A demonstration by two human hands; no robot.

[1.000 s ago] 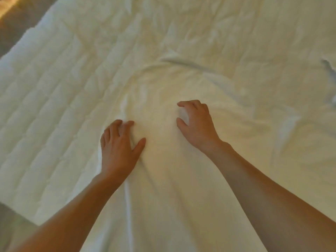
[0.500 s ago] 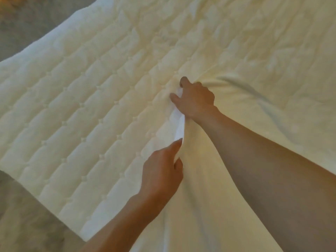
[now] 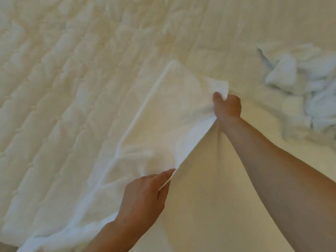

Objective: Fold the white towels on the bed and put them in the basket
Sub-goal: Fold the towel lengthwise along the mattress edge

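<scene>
A white towel (image 3: 163,120) lies spread on the quilted bed (image 3: 54,88), its left half flat and its right edge lifted. My right hand (image 3: 227,106) grips that raised edge at the far end, with a bit of cloth sticking up above the fist. My left hand (image 3: 145,195) pinches the same edge nearer to me, between thumb and fingers. The edge runs taut between the two hands. The towel's lower part hangs down towards me. No basket is in view.
A crumpled heap of white towels (image 3: 298,88) sits on the bed at the right, beyond my right arm. The bed's near corner (image 3: 11,240) shows at the lower left, with a strip of floor below it.
Both hands went from pressing flat on the towel to gripping its edge, then carried that edge up and to the right. The view swung right, and the towel heap came into sight.
</scene>
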